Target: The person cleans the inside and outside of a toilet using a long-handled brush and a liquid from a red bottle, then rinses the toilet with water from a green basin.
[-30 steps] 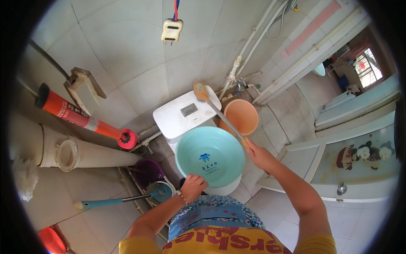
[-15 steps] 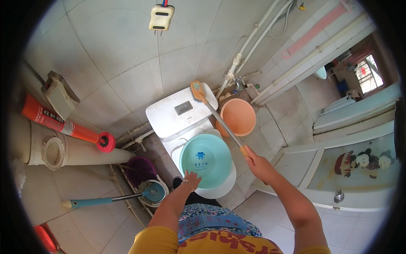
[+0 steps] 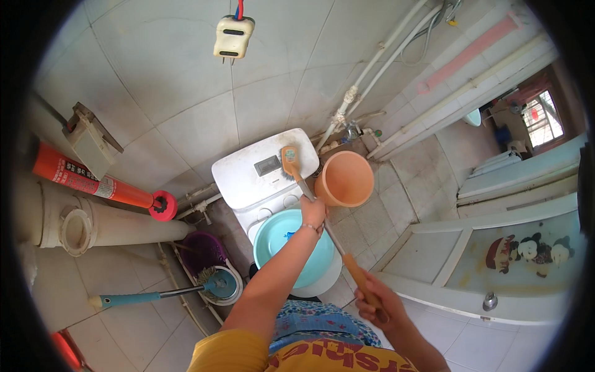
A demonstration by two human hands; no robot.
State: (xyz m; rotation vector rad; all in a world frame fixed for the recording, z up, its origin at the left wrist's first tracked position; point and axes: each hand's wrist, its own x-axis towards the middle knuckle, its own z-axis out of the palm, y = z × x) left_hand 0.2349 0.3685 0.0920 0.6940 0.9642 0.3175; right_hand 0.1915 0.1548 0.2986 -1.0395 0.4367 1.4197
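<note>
A long-handled scrub brush (image 3: pixel 289 159) has an orange head and a metal shaft. Its bristles are over the white toilet tank lid (image 3: pixel 238 181), next to the flush button; whether they touch it I cannot tell. My left hand (image 3: pixel 314 211) is closed around the shaft just below the head. At the other end, my right hand (image 3: pixel 383 305) grips the orange handle. Below my left forearm a light blue basin (image 3: pixel 313 263) rests on the toilet, partly covered by that arm. An orange bucket (image 3: pixel 348 180) stands on the floor right of the toilet.
On the left are a purple and blue mop bucket (image 3: pixel 201 251) with a blue-handled mop (image 3: pixel 133 299), a thick drainpipe (image 3: pixel 130 226) and a red cylinder (image 3: pixel 93 180). A plug (image 3: pixel 234 36) hangs from above. A white door (image 3: pixel 427 260) stands at the right.
My left hand has left the basin and taken hold of the brush shaft. My right hand has come down and nearer with the handle. The brush head has turned and moved slightly lower.
</note>
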